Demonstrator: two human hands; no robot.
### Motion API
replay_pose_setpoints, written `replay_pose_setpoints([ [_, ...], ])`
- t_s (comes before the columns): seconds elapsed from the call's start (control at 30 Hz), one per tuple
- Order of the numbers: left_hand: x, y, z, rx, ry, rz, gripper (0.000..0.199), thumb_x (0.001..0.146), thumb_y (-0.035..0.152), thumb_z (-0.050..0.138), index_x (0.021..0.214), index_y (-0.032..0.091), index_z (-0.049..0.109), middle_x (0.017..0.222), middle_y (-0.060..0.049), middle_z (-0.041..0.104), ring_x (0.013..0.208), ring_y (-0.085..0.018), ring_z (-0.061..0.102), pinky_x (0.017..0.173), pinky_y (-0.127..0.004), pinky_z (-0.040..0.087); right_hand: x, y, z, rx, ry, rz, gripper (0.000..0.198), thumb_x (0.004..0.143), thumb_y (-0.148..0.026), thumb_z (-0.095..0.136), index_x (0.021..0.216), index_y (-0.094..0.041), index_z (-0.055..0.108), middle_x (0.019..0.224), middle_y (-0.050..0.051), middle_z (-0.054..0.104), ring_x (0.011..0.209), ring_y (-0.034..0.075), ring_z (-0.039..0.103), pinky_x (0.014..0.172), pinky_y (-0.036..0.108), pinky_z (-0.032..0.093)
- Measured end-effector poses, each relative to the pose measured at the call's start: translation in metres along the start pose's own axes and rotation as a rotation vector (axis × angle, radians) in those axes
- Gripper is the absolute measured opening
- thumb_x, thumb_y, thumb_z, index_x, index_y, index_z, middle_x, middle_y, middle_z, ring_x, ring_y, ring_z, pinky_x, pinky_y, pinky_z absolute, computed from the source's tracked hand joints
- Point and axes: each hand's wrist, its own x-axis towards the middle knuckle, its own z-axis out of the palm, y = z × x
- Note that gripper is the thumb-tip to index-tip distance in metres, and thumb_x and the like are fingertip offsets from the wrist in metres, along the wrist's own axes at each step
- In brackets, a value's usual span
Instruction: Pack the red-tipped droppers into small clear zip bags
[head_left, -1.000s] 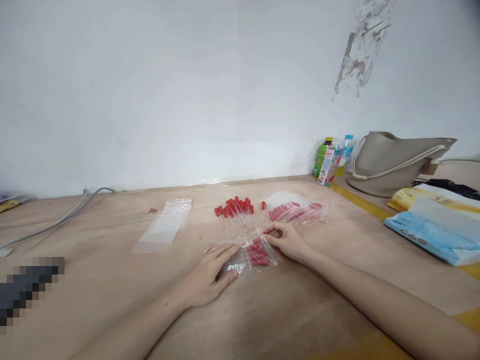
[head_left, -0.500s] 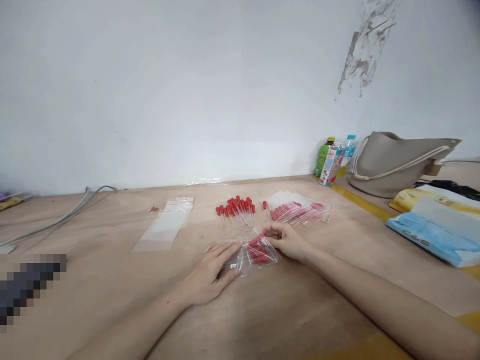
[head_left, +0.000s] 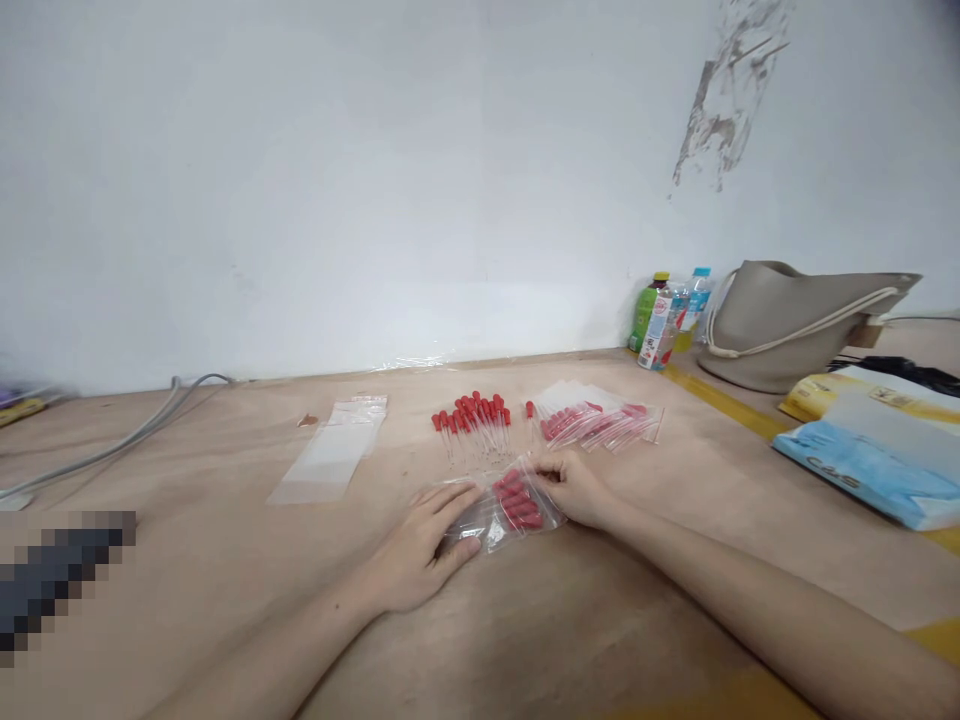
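Note:
A clear zip bag [head_left: 491, 520] lies on the table between my hands, with several red rubber dropper bulbs [head_left: 519, 500] side by side in its right part. My left hand [head_left: 424, 545] rests flat on the bag's left part, fingers stretched out and thumb apart. At the bag's upper right corner, my right hand [head_left: 574, 485] pinches the edge near the opening. Just beyond are loose glass droppers with red bulbs [head_left: 472, 415] in a cluster, and a single dropper [head_left: 529, 410] beside them. Filled bags [head_left: 600, 425] lie overlapping to the right.
Flat clear bags [head_left: 330, 455] are stacked on the left. A grey cable [head_left: 150, 425] runs along the table's left. At the back right stand bottles [head_left: 660, 320] and a grey handbag [head_left: 795, 330]; a blue tissue pack [head_left: 862, 475] lies before it. A dark pixelated object [head_left: 60, 570] is lower left.
The bag has been drawn flatter, and the red bulbs inside now lie in a neater row. My right hand has shifted slightly; the left stays put.

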Motion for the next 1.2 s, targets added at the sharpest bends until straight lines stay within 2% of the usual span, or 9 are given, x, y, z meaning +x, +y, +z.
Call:
replay_pose_setpoints([
  [0.1,0.000,0.000,0.000,0.018,-0.022,-0.009,0.046,0.088,0.037,0.042,0.132,0.025,0.035,0.136,-0.006,0.038,0.123,-0.022,0.036,0.102,-0.043,0.031,-0.001,-0.006,-0.006,0.053,-0.018,0.021,0.022,0.076,-0.035,0.051,0.074,-0.017,0.064,0.075,0.002,0.067,0.069,0.016,0.061,0.067,0.029,0.047],
  [0.23,0.000,-0.001,0.000,0.030,-0.024,0.012,0.045,0.088,0.037,0.041,0.131,0.025,0.037,0.135,-0.006,0.039,0.124,-0.022,0.035,0.103,-0.043,0.030,-0.001,-0.008,-0.008,0.139,0.148,0.294,0.028,0.072,-0.043,0.057,0.080,-0.016,0.058,0.060,-0.001,0.060,0.045,0.009,0.048,0.048,0.022,0.041],
  [0.37,0.000,-0.001,0.000,0.036,-0.016,0.040,0.045,0.088,0.037,0.042,0.131,0.026,0.036,0.136,-0.006,0.037,0.125,-0.022,0.033,0.102,-0.042,0.030,-0.006,-0.013,-0.003,0.228,-0.048,0.261,0.030,0.061,-0.042,0.068,0.065,-0.015,0.057,0.061,-0.001,0.061,0.055,0.011,0.054,0.055,0.023,0.042],
  [0.5,0.001,-0.006,0.000,0.175,0.261,-0.081,0.037,0.087,0.037,0.043,0.122,0.026,0.047,0.137,-0.005,0.035,0.128,-0.026,0.024,0.103,-0.047,0.023,-0.009,-0.024,-0.015,0.434,-0.127,0.222,0.030,0.065,-0.042,0.065,0.078,-0.017,0.059,0.071,0.000,0.063,0.061,0.012,0.057,0.060,0.026,0.044],
  [0.67,0.002,-0.026,-0.008,0.469,0.505,-0.385,0.034,0.085,0.039,0.042,0.112,0.024,0.056,0.134,-0.010,0.037,0.129,-0.030,0.021,0.101,-0.051,0.016,0.009,-0.033,-0.057,0.396,0.325,0.121,0.029,0.066,-0.045,0.060,0.078,-0.020,0.052,0.065,-0.001,0.059,0.054,0.012,0.054,0.053,0.025,0.041],
  [0.77,-0.001,-0.040,-0.015,0.622,0.497,-0.536,0.037,0.085,0.041,0.041,0.114,0.024,0.055,0.135,-0.013,0.033,0.130,-0.030,0.015,0.100,-0.053,0.012,0.027,-0.028,-0.074,0.183,0.609,0.094,0.026,0.068,-0.043,0.054,0.080,-0.021,0.049,0.067,-0.001,0.058,0.055,0.013,0.053,0.052,0.025,0.040],
  [0.87,-0.005,-0.052,-0.020,0.691,0.452,-0.649,0.042,0.085,0.044,0.038,0.119,0.022,0.052,0.136,-0.016,0.030,0.131,-0.032,0.013,0.099,-0.055,0.010,0.041,-0.017,-0.077,-0.192,0.729,0.140,0.015,0.067,-0.034,0.052,0.070,-0.019,0.048,0.065,0.000,0.056,0.062,0.015,0.053,0.056,0.026,0.040],
  [1.03,-0.007,-0.067,-0.017,0.599,0.299,-0.818,0.063,0.084,0.053,0.031,0.134,0.014,0.031,0.136,-0.020,0.031,0.129,-0.036,0.017,0.098,-0.055,0.014,0.050,0.003,-0.055,-0.377,0.642,0.290,0.013,0.065,-0.023,0.054,0.060,-0.020,0.042,0.059,0.001,0.056,0.066,0.018,0.058,0.061,0.027,0.040],
  [1.2,-0.008,-0.075,-0.015,0.465,0.209,-0.820,0.068,0.083,0.056,0.027,0.135,0.011,0.027,0.135,-0.021,0.034,0.127,-0.034,0.026,0.099,-0.052,0.018,0.049,0.015,-0.031,-0.217,0.499,0.340,0.024,0.065,-0.017,0.054,0.087,-0.019,0.044,0.061,-0.001,0.059,0.048,0.014,0.057,0.050,0.025,0.042],
])
